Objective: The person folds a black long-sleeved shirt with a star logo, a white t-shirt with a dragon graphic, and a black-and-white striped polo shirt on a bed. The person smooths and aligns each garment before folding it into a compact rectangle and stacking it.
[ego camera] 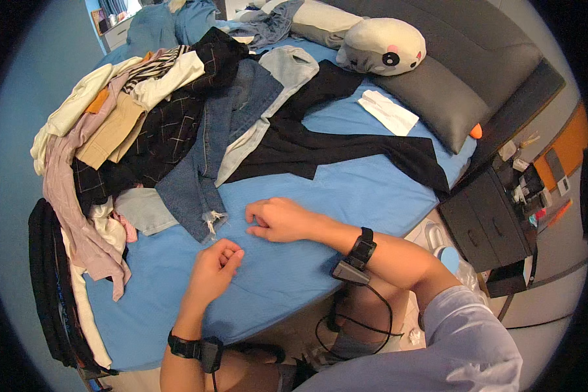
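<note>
Over the blue bed sheet, near the bed's front edge, are both my hands. My left hand has its fingers curled, with no object visible in it, just below the frayed end of a pair of blue jeans. Level with that frayed end, a little to its right, is my right hand; its fingers are bent and nothing shows between them. Black trousers lie spread beyond my right hand. A light grey garment lies partly under the jeans. I wear a black strap with a device on each wrist.
A clothes heap at left holds a pink garment, beige shorts and a black checked garment. Farther back are a white paper, a grey pillow and a plush toy. A dark cabinet stands right; cables hang by my legs.
</note>
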Motion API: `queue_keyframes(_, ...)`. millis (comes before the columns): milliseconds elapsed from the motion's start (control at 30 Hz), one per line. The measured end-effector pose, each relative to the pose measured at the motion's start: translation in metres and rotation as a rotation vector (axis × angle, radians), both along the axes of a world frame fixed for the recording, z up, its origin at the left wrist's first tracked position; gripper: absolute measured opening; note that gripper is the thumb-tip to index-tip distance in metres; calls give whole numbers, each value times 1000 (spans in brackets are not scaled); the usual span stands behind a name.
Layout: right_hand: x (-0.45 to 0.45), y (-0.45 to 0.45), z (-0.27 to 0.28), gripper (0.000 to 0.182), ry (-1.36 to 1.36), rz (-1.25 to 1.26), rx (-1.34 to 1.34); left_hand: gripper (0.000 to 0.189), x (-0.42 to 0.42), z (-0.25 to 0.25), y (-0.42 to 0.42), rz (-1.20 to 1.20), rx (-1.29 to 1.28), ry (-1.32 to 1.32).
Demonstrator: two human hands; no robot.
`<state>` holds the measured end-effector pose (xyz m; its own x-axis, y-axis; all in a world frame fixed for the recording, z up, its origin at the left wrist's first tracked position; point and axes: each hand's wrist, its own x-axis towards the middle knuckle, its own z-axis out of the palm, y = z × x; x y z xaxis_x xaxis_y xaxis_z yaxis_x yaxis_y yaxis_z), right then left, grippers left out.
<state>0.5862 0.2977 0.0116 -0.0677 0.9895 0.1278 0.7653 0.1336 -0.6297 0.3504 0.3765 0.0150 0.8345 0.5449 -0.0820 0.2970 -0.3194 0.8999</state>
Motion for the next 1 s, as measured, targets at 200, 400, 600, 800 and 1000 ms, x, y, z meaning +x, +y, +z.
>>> queue_keyframes(200,-1,0,1,26,15,-4,-8,14,2,6,-2,-1,23,-12)
queue_keyframes(400,-1,0,2,26,11,7,11,13,0,3,-1,-5,75,-22)
queue_keyframes(600,-1,0,2,26,-12,-6,-12,14,0,5,1,-31,61,22)
queue_keyframes(800,-1,1,-3,27,-2,-2,11,13,0,4,-3,-4,89,-34)
queue_keyframes(1000,-9,15,-14,38,229,-181,1,17,0,0,-1,61,56,14)
